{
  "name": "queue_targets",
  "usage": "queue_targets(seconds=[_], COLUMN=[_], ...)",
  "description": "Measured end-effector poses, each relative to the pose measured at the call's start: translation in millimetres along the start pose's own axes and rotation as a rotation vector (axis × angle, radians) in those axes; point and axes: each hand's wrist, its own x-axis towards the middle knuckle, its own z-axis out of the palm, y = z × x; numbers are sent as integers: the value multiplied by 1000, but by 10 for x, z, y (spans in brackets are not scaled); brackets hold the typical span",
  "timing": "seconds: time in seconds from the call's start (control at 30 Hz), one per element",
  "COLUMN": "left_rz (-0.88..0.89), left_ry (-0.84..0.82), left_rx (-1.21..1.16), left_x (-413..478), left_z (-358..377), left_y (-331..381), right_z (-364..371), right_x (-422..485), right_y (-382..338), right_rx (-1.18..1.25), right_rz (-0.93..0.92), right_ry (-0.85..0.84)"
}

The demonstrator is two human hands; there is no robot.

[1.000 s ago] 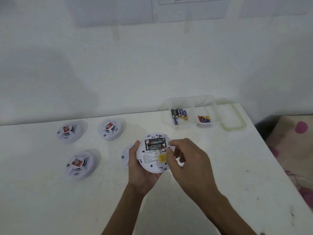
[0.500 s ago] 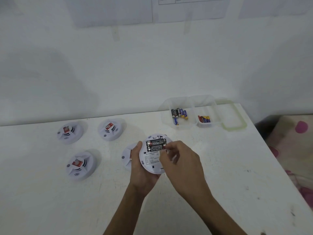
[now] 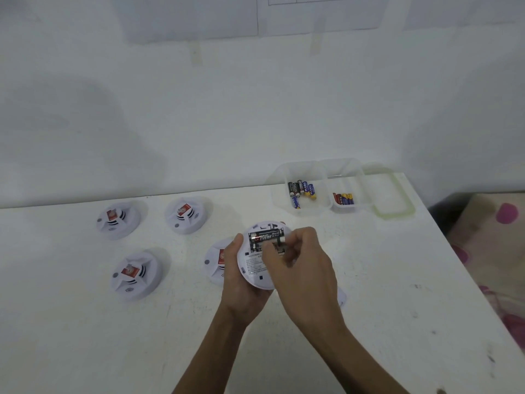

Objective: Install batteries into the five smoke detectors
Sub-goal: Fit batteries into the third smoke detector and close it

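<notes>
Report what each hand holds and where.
Left hand holds the upturned smoke detector by its left rim. Right hand seems to pinch the lower battery at its right end; the grip is blurred.

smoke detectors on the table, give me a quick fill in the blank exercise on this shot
1. The left hand grips a smoke detector while the right hand pinches a battery beside one branded ____.
2. ____ other detectors lie on the table.
3. Spare batteries sit in a clear container whose lid has a ____ rim.

Missing words: EVEREADY; four; green.
</notes>
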Motion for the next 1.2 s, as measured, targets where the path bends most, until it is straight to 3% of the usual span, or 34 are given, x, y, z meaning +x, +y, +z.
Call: queue_targets(seconds=[0.2, 0.4, 0.57, 0.63, 0.73, 0.83, 0.9, 0.97, 1.2], left_rz=[-8, -36, -48, -57, -100, 85, 248, 61, 32], left_ry=[-15, -59, -61, -123, -94, 59, 73, -46, -51], left_rx=[-21, -38, -132, -170, -180, -117, 108, 27, 168], left_x=[38, 46, 85, 63, 69, 32, 87, 94, 66], left_z=[-52, -100, -174, -199, -177, -397, -297, -277, -370], left_y=[-10, -5, 10, 26, 45, 89, 14, -2, -38], right_z=[35, 60, -126, -205, -301, -315, -288, -256, -229], right_x=[13, 45, 140, 211, 318, 430, 511, 579, 683], right_y=[10, 48, -20, -58, -90, -91, -74, -63, -73], right_rx=[-33, 212, 453, 370, 58, -330, -511, -593, -692], right_rz=[-72, -268, -454, -533, -734, -942, -1016, -1050, -1063], right_ry=[85, 208, 101, -6, -99, -153, -182, -227, -370])
